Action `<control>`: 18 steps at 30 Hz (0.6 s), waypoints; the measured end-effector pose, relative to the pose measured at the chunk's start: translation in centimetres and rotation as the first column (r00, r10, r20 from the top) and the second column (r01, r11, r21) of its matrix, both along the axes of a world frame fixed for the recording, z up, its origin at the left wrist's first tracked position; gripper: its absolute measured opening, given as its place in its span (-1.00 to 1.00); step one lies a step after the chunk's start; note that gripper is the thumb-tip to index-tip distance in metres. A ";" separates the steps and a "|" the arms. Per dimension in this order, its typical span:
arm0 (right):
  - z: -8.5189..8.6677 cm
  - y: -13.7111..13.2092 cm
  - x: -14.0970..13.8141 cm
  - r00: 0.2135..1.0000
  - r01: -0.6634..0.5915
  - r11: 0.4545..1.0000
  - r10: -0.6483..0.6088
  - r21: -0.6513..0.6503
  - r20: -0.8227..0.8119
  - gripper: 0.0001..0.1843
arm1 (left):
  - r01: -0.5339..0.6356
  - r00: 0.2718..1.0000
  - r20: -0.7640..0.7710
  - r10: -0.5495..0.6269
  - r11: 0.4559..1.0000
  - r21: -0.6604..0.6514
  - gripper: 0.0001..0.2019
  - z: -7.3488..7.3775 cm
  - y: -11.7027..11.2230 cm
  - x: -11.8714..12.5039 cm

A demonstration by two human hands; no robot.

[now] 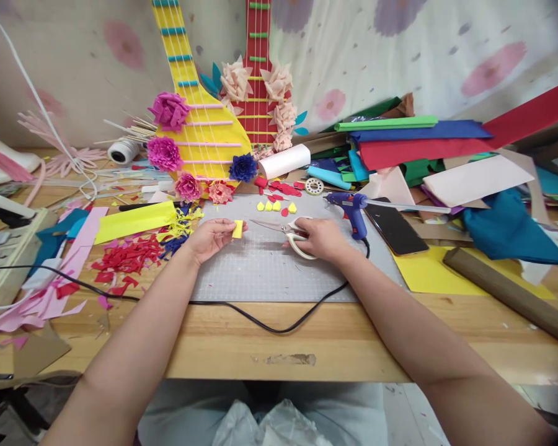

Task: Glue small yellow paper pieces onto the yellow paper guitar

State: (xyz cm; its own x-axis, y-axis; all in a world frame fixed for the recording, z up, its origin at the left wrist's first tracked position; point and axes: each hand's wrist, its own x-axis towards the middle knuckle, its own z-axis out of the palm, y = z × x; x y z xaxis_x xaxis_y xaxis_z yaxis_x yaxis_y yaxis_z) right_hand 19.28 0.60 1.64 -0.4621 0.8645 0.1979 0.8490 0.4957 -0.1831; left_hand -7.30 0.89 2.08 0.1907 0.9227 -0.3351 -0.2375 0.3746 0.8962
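Between the thumb and fingers of my left hand (211, 238) is a small folded piece of yellow paper (237, 229), held above the grey cutting mat (260, 279). My right hand (325, 238) grips white-handled scissors (299, 243), whose blades point left toward the yellow paper without touching it. Several small yellow paper petals (276, 206) lie in a row on the mat just beyond the scissors, beside one red petal (285, 212). More red pieces (286, 188) are heaped behind them, next to a roll of tape (314, 186).
A blue glue gun (353, 210) stands right of my right hand; its black cord (279, 329) loops across the table's front. Beside it lies a phone (395, 226). Red paper scraps (130, 255) lie to the left. A yellow paper-flowered guitar (209, 133) stands at the back.
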 end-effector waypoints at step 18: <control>0.0 -0.2 -0.3 0.997 -0.046 0.999 0.046 0.003 0.058 -0.50 | 0.041 0.999 0.036 -0.041 0.999 -0.017 -0.87 0.3 0.0 0.2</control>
State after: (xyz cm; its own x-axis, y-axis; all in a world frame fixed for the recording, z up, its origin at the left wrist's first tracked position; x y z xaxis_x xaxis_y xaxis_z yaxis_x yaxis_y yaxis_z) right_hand 19.03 0.36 1.66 -0.5120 0.8412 0.1738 0.8344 0.5351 -0.1323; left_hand -7.09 0.84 2.35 0.2403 0.9080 -0.3433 -0.2530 0.4000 0.8809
